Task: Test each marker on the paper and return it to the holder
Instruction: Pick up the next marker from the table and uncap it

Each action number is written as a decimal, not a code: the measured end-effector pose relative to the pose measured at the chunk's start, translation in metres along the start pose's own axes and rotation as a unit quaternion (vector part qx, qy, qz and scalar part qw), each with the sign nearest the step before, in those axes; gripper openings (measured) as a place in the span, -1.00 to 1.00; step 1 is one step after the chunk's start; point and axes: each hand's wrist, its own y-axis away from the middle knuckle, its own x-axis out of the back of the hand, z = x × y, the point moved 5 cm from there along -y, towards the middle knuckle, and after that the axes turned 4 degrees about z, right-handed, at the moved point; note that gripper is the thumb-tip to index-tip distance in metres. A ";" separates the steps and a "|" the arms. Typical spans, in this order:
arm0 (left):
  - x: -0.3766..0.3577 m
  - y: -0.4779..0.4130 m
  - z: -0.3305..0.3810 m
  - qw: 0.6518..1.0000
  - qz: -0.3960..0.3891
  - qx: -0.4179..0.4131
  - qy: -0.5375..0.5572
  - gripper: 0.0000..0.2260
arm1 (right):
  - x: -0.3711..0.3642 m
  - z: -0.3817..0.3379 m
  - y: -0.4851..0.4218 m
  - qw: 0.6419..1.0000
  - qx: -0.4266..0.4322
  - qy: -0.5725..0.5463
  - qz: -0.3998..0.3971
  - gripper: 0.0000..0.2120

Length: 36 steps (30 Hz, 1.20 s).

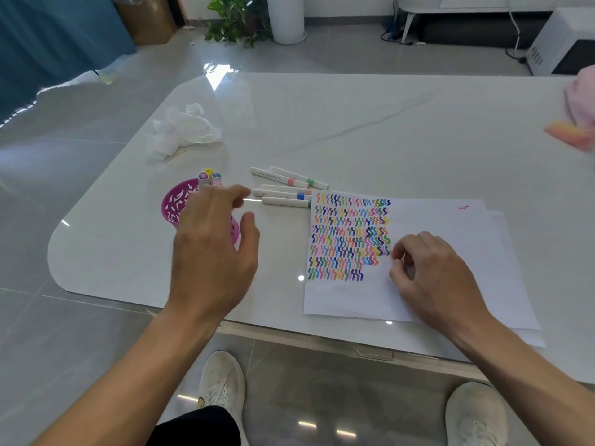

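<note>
A white sheet of paper (444, 226) lies on the table, its left part filled with rows of coloured squiggles. Several white markers (283, 191) with coloured bands lie loose just beyond its top left corner. A magenta holder (175, 204) stands to the left with three marker caps (209, 178) sticking up at its far side. My left hand (215, 249) hovers over the holder, fingers spread and holding nothing. My right hand (431, 272) rests on the paper beside the squiggles, fingers curled in with no marker visible in them.
Crumpled white tissue (183, 130) lies at the back left of the white table (354, 123). A pink object (576, 120) sits at the far right edge. The rounded table corner is at the near left. My shoes (222, 381) show on the floor below.
</note>
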 end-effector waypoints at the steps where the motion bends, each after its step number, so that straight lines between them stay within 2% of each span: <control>1: -0.006 0.002 0.003 1.000 -0.018 -0.004 0.003 -0.80 | 0.000 0.000 0.000 1.000 0.001 0.001 0.000 -0.89; 10: -0.061 0.019 0.003 0.979 -0.206 0.011 -0.008 -0.84 | 0.001 0.001 0.003 1.000 0.004 -0.007 0.004 -0.92; 13: -0.081 0.019 0.001 0.971 -0.237 0.009 -0.024 -0.78 | 0.001 0.001 0.005 1.000 0.004 -0.010 0.008 -0.93; 18: -0.118 0.012 -0.008 0.962 -0.271 0.024 -0.030 -0.56 | 0.001 0.001 0.007 1.000 0.004 -0.010 0.009 -0.95; 21: -0.133 0.008 -0.014 0.963 -0.266 0.029 -0.037 -0.51 | 0.001 0.002 0.007 1.000 0.001 -0.009 0.006 -0.97; 24: -0.134 0.002 -0.013 0.972 -0.223 0.021 -0.070 -0.53 | 0.001 0.002 0.008 1.000 0.002 -0.008 0.005 -0.97; 32: -0.123 0.000 -0.009 0.976 -0.168 0.023 -0.140 -0.83 | 0.002 0.003 0.008 1.000 -0.001 -0.003 0.001 -0.97; 36: -0.116 0.000 -0.009 0.973 -0.163 0.034 -0.162 -0.84 | 0.002 0.003 0.008 1.000 -0.009 0.002 0.004 -0.97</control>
